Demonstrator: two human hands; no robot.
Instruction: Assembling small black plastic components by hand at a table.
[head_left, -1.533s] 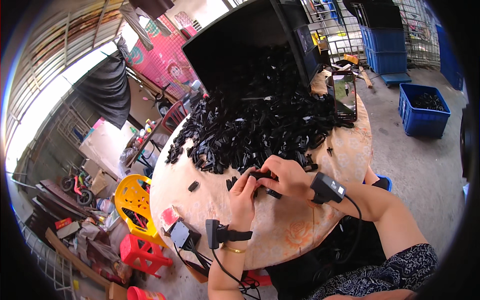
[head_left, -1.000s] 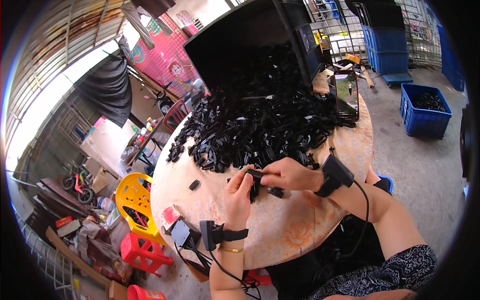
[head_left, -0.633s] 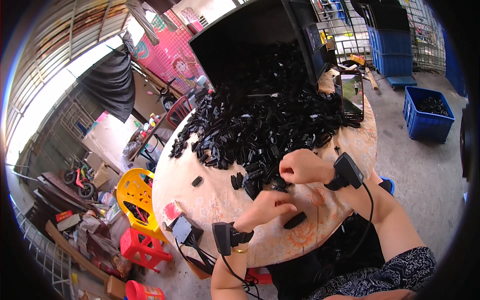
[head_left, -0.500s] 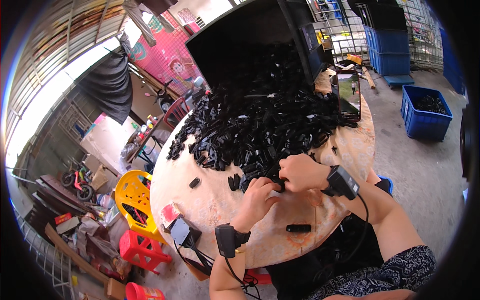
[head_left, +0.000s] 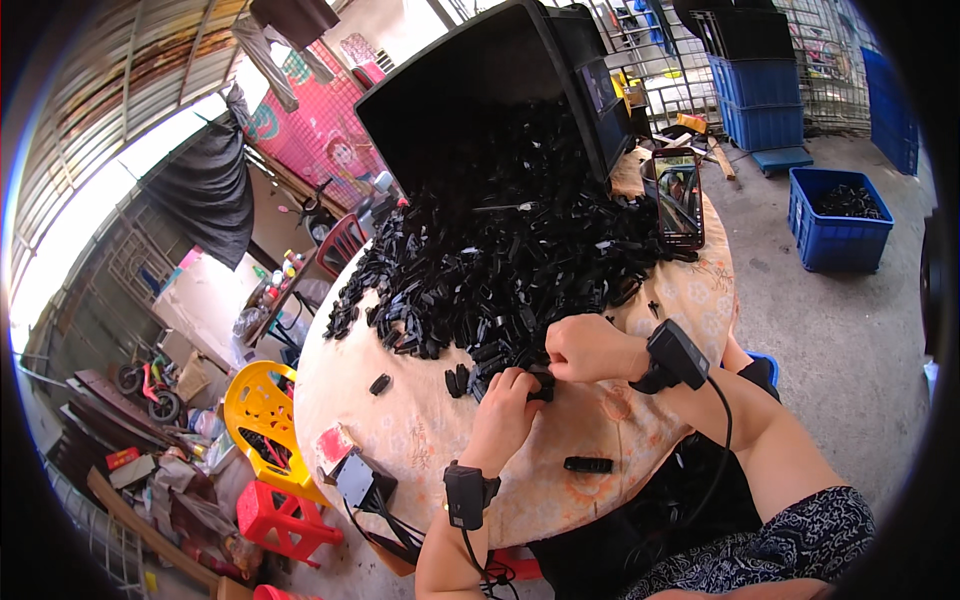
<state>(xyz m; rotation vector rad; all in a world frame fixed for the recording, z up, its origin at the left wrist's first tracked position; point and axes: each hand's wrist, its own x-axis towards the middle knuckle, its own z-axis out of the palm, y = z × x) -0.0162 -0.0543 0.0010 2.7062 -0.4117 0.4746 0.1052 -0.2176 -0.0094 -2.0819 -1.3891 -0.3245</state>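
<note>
**Left hand (head_left: 508,412) and right hand (head_left: 592,350) side by side at the near edge of the black heap (head_left: 500,255)!**

And here we are at the round table (head_left: 440,450), where the left hand has its fingers and thumb bent round a black piece (head_left: 543,385), right at the front of the heap. The right hand sits just beside it, knuckles up, fingers curled in toward that same piece; its fingertips are hidden, so whether they are clamped on anything, I cannot tell. Both wrists carry a black strapped box, the right one (head_left: 678,354) trailing a cable over the forearm.

Look at the strays: a long black part (head_left: 588,465) lies alone on the flowered cloth, nearer the person than the hands. A smaller black part (head_left: 380,384) rests off to the left, and a pair of black parts (head_left: 457,380) stands just beside the heap. Behind it all, the big black crate (head_left: 455,105) lies tipped, its open mouth toward the person, the heap spilling from it onto the cloth. A phone (head_left: 680,200) stands upright at the right of the heap, screen lit, and on the floor beyond, a blue bin (head_left: 840,240) holds more dark parts.
</note>
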